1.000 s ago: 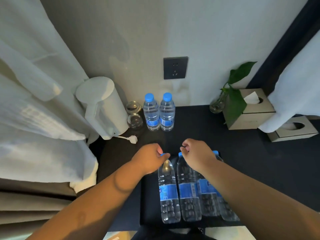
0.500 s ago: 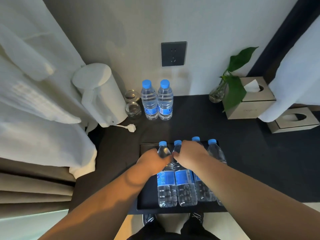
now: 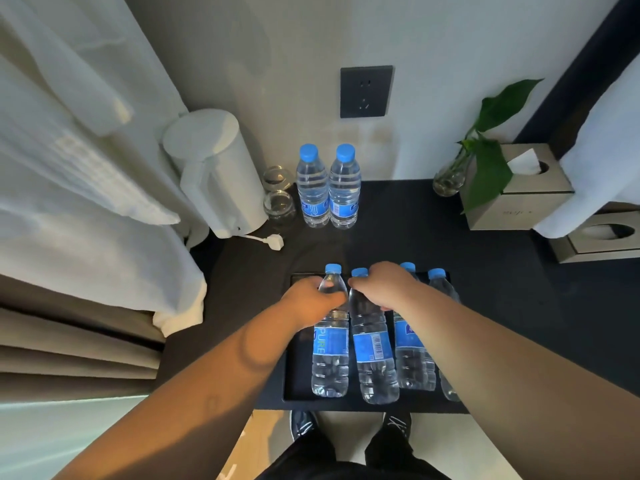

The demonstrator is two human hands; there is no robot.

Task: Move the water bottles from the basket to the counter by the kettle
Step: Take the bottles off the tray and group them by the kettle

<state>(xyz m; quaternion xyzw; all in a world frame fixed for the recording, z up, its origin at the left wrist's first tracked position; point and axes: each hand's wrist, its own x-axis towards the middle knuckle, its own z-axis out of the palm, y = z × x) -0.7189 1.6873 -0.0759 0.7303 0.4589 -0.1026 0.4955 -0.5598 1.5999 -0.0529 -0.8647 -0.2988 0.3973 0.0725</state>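
Several clear water bottles with blue caps and labels stand in a shallow black basket (image 3: 294, 393) at the counter's front edge. My left hand (image 3: 311, 299) grips the upper part of the leftmost bottle (image 3: 330, 351). My right hand (image 3: 384, 289) grips the shoulder of the second bottle (image 3: 374, 355). Two more bottles (image 3: 414, 358) stand to the right, partly hidden by my right forearm. At the back, two bottles (image 3: 327, 188) stand side by side on the dark counter (image 3: 485, 289), just right of the white kettle (image 3: 221, 178).
Two small glass jars (image 3: 278, 194) sit between the kettle and the back bottles. The kettle's white plug (image 3: 273, 241) lies on the counter. A plant in a glass vase (image 3: 450, 178) and two tissue boxes (image 3: 516, 192) stand at the right. White curtains hang at left.
Both hands have come down from the bottle caps to the upper bodies of the two leftmost bottles and closed round them. The camera has pulled back.
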